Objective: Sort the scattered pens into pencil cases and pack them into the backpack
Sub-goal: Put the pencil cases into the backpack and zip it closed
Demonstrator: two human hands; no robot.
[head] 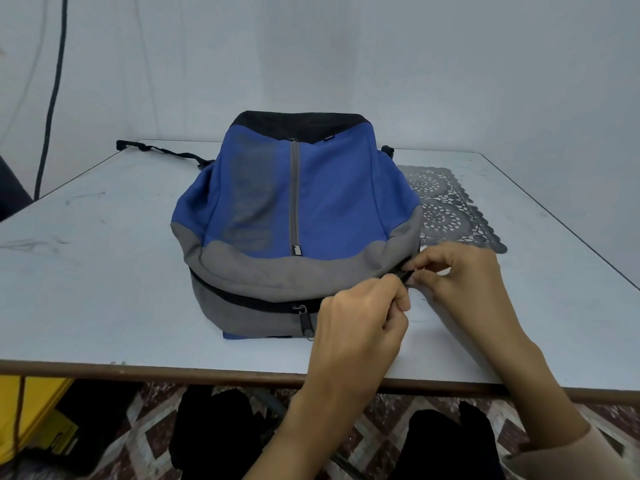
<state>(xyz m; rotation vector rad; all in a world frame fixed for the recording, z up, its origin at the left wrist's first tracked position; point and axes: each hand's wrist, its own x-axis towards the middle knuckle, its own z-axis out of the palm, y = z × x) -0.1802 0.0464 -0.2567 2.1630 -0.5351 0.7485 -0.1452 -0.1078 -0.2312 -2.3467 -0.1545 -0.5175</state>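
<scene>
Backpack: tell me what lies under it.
A dark lace mat pokes out from beneath the backpack on the right, on the table; anything else underneath is covered.

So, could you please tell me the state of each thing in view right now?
Backpack: lying flat, front up.
Front zip: closed.
Left hand: pinching the side zip pull.
Right hand: pinching the same pull.
Second pull: hanging free.
Lace mat: flat, partly under the backpack.
</scene>
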